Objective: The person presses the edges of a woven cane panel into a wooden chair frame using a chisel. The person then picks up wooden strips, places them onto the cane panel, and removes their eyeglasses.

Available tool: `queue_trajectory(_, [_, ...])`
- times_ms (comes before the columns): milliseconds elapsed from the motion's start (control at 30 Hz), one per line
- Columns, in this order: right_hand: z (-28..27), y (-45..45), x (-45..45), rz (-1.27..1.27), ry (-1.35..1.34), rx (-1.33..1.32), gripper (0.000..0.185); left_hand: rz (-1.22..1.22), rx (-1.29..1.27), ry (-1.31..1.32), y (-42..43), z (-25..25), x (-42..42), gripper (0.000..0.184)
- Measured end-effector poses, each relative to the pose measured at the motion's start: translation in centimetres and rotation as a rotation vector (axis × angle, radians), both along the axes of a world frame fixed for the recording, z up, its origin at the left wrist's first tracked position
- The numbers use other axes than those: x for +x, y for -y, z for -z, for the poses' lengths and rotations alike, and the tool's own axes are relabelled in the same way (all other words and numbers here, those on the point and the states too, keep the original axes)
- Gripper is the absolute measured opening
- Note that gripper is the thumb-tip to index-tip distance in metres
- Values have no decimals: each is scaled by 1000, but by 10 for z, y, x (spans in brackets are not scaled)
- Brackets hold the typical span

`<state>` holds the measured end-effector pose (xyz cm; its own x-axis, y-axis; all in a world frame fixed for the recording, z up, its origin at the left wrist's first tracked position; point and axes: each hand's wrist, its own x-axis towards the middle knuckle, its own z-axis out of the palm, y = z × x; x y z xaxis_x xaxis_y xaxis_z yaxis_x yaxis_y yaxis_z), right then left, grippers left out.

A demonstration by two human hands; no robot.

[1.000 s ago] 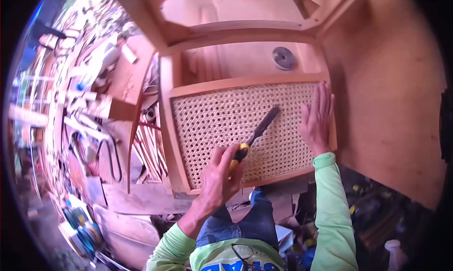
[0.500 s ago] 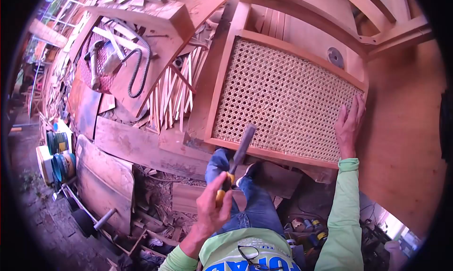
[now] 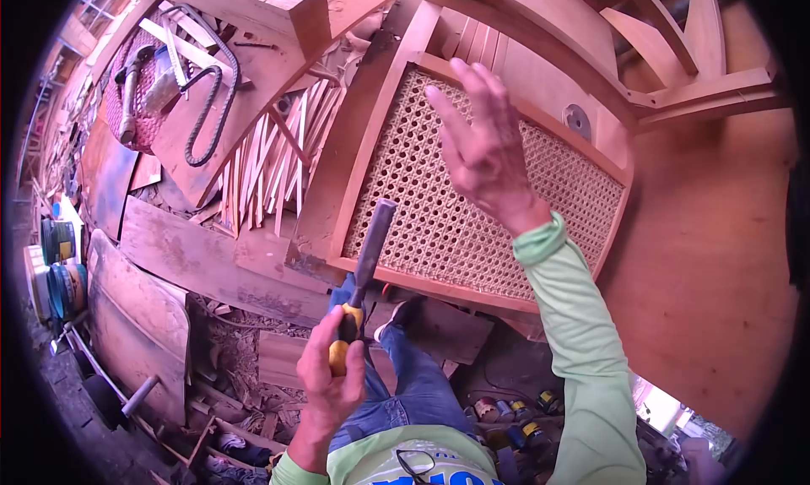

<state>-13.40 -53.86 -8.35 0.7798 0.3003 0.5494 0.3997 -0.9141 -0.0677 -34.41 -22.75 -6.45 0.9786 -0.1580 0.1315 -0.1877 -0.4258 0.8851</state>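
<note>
My left hand (image 3: 331, 382) is wrapped round the yellow-and-black handle of a chisel (image 3: 371, 247), its flat metal blade pointing up and away from me. The blade overlaps the near left corner of a wooden frame (image 3: 352, 181) in view. Woven cane webbing (image 3: 422, 206) fills that frame, which joins curved wooden parts like a chair's. Over the far part of the cane is my right hand (image 3: 485, 147), fingers spread and holding nothing. Whether it touches the webbing I cannot tell.
A hammer (image 3: 128, 97) lies on a pink woven seat at the far left, near a bent dark bar (image 3: 205, 130). Thin wood strips (image 3: 270, 164) are heaped beside the bench. A metal disc (image 3: 578, 120) rests beyond the frame. Several small cans (image 3: 506, 409) stand below right.
My right hand has left the frame's right edge and moved left and away from me, over the cane. The chisel stays in my left hand, and the whole view has shifted slightly.
</note>
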Motion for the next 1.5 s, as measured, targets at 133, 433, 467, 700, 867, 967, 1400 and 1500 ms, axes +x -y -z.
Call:
queue_trajectory(133, [13,-12,30,46,-24,-47,53,12,28,-36,-18,1,3,52])
queue_trajectory(433, [10,-14,38,64,-17,-81,53,65,25,-126,-38,0,3,52])
queue_trajectory(467, [12,-14,38,68,-12,-89,54,77,30,-126,-40,-3,-2,52])
queue_trajectory(700, [7,-19,16,28,-51,-41,53,-70,142,-159,-88,-12,-35,54])
queue_trajectory(867, [20,-35,-23,-180,-116,-14,35,-269,165,-110,-95,-8,-34,54])
queue_trajectory(967, [19,-61,-73,-319,-261,39,36,-301,70,-194,-88,-9,-45,54])
queue_trajectory(1400, [1,-72,-163,-276,-437,36,53,-272,74,-240,-93,-7,-79,54])
queue_trajectory(1500, [5,-71,-194,-216,-428,83,55,-303,2,-221,-87,-7,-73,54])
